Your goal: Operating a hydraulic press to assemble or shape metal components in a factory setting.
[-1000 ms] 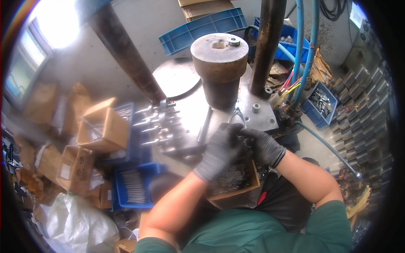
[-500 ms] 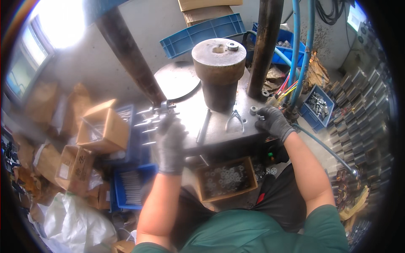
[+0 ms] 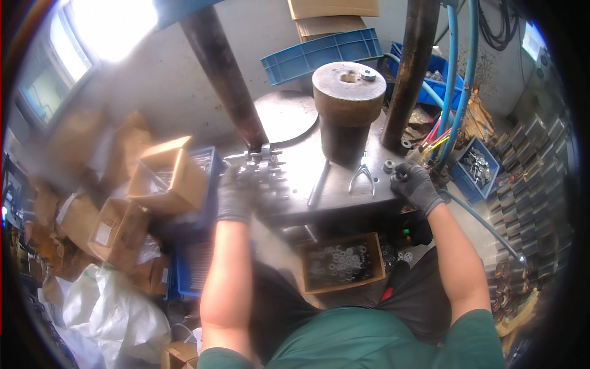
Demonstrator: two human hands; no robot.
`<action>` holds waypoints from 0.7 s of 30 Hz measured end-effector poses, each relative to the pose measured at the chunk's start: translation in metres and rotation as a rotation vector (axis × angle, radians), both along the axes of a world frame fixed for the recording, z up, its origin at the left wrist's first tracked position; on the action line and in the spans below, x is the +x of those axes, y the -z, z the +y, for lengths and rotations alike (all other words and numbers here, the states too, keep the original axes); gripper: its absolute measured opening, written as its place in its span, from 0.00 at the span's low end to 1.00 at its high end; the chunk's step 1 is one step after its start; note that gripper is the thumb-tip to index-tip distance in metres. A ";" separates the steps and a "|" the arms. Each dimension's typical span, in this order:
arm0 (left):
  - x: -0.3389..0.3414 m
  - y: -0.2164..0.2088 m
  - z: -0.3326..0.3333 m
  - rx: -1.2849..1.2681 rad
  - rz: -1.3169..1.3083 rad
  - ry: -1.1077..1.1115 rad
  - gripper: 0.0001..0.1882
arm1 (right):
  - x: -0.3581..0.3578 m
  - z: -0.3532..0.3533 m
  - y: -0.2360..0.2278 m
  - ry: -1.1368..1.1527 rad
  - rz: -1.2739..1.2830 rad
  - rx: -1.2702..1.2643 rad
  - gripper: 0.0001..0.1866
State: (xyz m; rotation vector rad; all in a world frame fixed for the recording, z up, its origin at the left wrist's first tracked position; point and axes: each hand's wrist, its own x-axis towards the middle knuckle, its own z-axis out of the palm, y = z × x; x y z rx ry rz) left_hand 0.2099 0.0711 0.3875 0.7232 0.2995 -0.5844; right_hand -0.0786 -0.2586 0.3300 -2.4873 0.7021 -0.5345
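Note:
My left hand (image 3: pixel 236 195), in a dark grey glove, is at the left edge of the metal press table (image 3: pixel 289 200). Motion smears its fingers, so what they hold is unclear. Just beyond it stand several silver metal shafts with collars (image 3: pixel 265 165). At the table's right edge is my right hand (image 3: pixel 420 187), gloved, its fingers closed on a small metal part (image 3: pixel 402 177). A small metal ring (image 3: pixel 388 165) lies beside those fingertips. Between the hands lie a metal rod (image 3: pixel 318 182) and open-handled pliers (image 3: pixel 362 175).
A thick steel cylinder (image 3: pixel 347 117) stands mid-table with a bearing-like ring (image 3: pixel 367 74) on top. Two dark columns (image 3: pixel 224 80) rise at the back. Below the table is a carton of washers (image 3: pixel 341 261). Cartons (image 3: pixel 169 175) stand left; a blue bin of metal parts (image 3: pixel 476 169) stands right.
My left hand has moved left, off the collared shafts, which stay on the table. My right hand stays by the ring with its small part. The whole view has shifted slightly.

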 end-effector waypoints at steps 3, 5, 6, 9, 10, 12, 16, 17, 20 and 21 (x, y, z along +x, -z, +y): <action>-0.010 -0.007 -0.008 0.001 0.015 0.028 0.08 | -0.001 0.005 -0.001 0.034 -0.046 0.019 0.16; -0.011 -0.007 -0.007 -0.048 0.018 0.023 0.07 | 0.000 0.004 0.004 0.037 -0.062 0.066 0.15; -0.010 -0.007 -0.008 -0.066 -0.047 0.067 0.07 | 0.000 0.002 0.007 0.036 -0.062 0.062 0.15; -0.033 -0.007 -0.023 0.063 -0.362 0.115 0.07 | 0.000 -0.003 0.014 0.003 -0.077 0.018 0.15; -0.049 -0.014 -0.025 0.211 -0.626 0.108 0.07 | 0.001 0.003 0.008 0.022 -0.105 -0.038 0.15; -0.049 0.013 -0.036 0.771 -1.233 0.083 0.08 | -0.001 0.001 0.002 0.046 -0.124 -0.100 0.14; -0.051 0.017 -0.030 0.551 -1.037 0.157 0.07 | -0.013 -0.023 -0.001 0.107 -0.351 0.415 0.06; -0.050 0.018 -0.027 0.476 -0.985 0.167 0.07 | -0.021 -0.013 -0.013 0.051 -0.429 0.720 0.07; -0.047 0.025 -0.022 0.814 -1.241 0.142 0.07 | -0.032 0.002 -0.032 -0.012 -0.535 1.109 0.13; -0.049 0.022 -0.024 0.788 -1.263 0.121 0.08 | -0.038 -0.002 -0.031 -0.034 -0.552 1.097 0.13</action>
